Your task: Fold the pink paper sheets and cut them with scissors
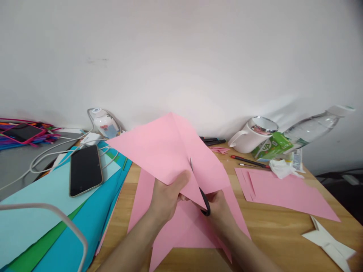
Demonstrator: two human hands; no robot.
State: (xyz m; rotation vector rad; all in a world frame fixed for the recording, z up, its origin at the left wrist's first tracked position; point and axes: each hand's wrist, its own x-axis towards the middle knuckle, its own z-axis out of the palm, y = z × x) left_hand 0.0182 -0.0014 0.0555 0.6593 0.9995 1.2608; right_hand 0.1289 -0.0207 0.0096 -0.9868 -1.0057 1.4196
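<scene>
A sheet of pink paper with a crease down its middle is held up above the table. My left hand pinches its lower edge, thumb on top and fingers underneath. In my right hand is a pair of scissors with black handles. One blade tip shows through a slit along the crease, and the paper is parted on either side of it. The paper hides part of the blades and some of my right fingers. More pink paper lies flat beneath both hands.
Left are coloured sheets, a phone, a white cable and a white bottle. Right are a mug, a green packet, a leaning plastic bottle, pink strips and a folded white paper piece.
</scene>
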